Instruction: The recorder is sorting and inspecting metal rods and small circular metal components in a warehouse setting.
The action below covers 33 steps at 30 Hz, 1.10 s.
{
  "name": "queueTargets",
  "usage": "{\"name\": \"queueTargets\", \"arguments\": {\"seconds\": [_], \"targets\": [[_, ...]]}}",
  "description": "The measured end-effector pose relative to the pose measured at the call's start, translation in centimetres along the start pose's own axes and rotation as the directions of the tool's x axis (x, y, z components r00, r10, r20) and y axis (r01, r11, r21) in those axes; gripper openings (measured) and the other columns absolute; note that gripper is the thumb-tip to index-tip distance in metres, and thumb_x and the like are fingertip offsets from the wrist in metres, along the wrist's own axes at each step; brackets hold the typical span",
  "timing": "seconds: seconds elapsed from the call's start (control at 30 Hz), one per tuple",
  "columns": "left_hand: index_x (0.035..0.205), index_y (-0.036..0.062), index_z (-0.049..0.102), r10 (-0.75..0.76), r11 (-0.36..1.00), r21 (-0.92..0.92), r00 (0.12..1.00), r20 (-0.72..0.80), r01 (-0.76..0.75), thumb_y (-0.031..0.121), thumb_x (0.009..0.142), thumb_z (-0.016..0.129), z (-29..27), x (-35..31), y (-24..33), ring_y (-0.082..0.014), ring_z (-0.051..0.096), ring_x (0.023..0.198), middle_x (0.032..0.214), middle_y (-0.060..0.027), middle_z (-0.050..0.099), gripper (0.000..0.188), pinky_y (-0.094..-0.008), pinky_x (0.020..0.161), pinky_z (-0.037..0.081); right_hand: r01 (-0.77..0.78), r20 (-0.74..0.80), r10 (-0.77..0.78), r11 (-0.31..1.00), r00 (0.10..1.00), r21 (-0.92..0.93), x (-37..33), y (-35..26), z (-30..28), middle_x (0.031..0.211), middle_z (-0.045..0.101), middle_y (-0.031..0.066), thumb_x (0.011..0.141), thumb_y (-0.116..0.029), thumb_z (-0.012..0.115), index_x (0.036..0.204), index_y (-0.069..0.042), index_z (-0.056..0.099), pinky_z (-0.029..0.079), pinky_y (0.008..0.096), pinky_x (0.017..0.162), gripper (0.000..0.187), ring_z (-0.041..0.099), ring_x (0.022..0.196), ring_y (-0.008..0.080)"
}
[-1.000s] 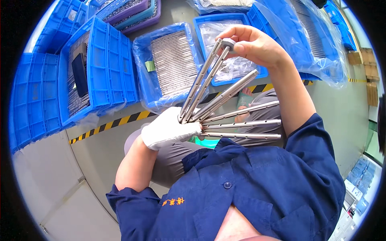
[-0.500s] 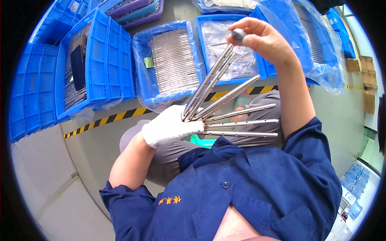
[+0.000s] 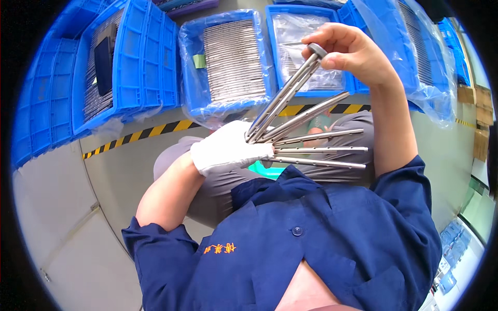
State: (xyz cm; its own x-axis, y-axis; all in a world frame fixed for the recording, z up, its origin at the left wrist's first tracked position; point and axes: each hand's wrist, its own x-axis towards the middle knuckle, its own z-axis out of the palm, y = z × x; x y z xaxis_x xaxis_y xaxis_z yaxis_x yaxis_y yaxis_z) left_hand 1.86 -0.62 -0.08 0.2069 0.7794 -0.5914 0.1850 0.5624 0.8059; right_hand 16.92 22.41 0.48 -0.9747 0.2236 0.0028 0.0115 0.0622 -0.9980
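My left hand (image 3: 225,150), in a white glove, is closed around the lower ends of several slim metal rods (image 3: 321,150) with small holes along them. The rods fan out up and to the right. My bare right hand (image 3: 358,54) pinches a dark grey round disc (image 3: 317,50) between thumb and fingers. This disc meets the far tips of the uppermost rods, so those tips are partly hidden. Whether it is fixed to them I cannot tell.
Ahead stands a blue crate (image 3: 189,98), plastic-lined and stacked with rods. Right of it, another blue crate (image 3: 306,94) holds bagged pieces. On the left a blue crate (image 3: 136,62) carries a dark phone-like object (image 3: 104,65). Striped floor tape (image 3: 150,135) runs before them.
The disc in my right hand has tilted and now meets the tips of the uppermost rods. Those rods have drawn closer together. The whole view has shifted slightly.
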Motion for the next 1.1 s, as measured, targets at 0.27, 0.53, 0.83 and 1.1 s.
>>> {"name": "queueTargets", "arguments": {"seconds": [0.27,0.53,0.83,1.1], "targets": [[0.082,0.0037,0.058,-0.067,0.943,-0.331,0.996,-0.061,0.043,0.029,0.073,0.063,-0.2,-0.1,0.2,-0.0051,0.042,0.054,0.062,0.0020,0.049,0.027,-0.0203,0.047,0.033,0.324,-0.479,-0.120,0.871,0.869,0.369,-0.7,-0.5,-4.9,0.088,0.061,0.0094,0.084,-0.018,0.054,0.097,-0.004,0.056,0.048,0.0311,0.076,0.019,0.059,0.080,0.0192],[0.104,0.0070,0.053,0.167,0.900,0.411,0.758,-0.630,0.144,0.016,0.076,0.055,-10.6,3.3,-5.9,-0.0188,0.055,0.061,0.072,-0.0065,0.057,0.029,-0.0289,0.055,0.043,0.402,-0.420,-0.123,0.612,0.899,0.681,-0.5,-1.7,-1.1,0.090,0.061,0.0094,0.085,-0.023,0.053,0.104,-0.003,0.054,0.048,0.0277,0.076,0.027,0.059,0.081,0.0154],[0.094,0.0143,0.056,0.328,0.425,0.878,0.866,-0.378,0.222,0.013,0.076,0.047,-13.4,10.4,-18.4,-0.0279,0.059,0.072,0.078,-0.0104,0.060,0.020,-0.0370,0.062,0.046,-0.039,-0.622,0.055,0.998,0.781,0.038,-3.1,0.6,-4.4,0.107,0.055,0.0140,0.088,-0.028,0.044,0.118,-0.001,0.045,0.034,0.0366,0.096,0.041,0.052,0.102,0.0225],[0.102,0.0101,0.056,0.282,0.480,0.876,0.936,-0.209,0.051,0.012,0.073,0.049,-12.6,15.1,-23.4,-0.0292,0.058,0.083,0.092,-0.0151,0.060,0.030,-0.0366,0.072,0.046,-0.033,-0.338,0.023,0.999,0.941,-0.025,-2.5,0.2,-4.4,0.114,0.050,0.0165,0.089,-0.030,0.042,0.123,0.001,0.038,0.031,0.0390,0.099,0.046,0.048,0.108,0.0271]]}}
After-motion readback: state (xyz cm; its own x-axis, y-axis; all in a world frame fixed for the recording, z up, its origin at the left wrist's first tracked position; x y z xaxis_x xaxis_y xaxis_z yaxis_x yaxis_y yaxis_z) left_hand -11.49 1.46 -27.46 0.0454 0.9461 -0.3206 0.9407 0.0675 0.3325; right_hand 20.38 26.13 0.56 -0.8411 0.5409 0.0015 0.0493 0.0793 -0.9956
